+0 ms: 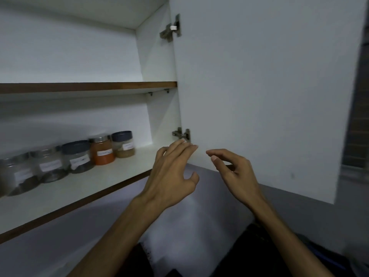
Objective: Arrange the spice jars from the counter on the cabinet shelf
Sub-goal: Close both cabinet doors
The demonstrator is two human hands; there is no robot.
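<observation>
Several labelled spice jars stand in a row on the lower cabinet shelf [123,172], at its left. The rightmost jar [122,144] has a dark lid and tan powder. Beside it is an orange-filled jar [101,150] with a metal lid, then a dark-lidded jar [77,156] and clear jars [50,164] further left. My left hand [171,172] hovers at the shelf's right end, fingers spread, its tips near the lower hinge [181,134]. My right hand [233,170] is raised beside it under the open door, fingers loosely curled and empty.
The white cabinet door [269,86] stands open on the right, held by an upper hinge [171,29] and the lower one. An upper shelf [89,86] with a brown edge spans the cabinet. A grey wall lies below the cabinet.
</observation>
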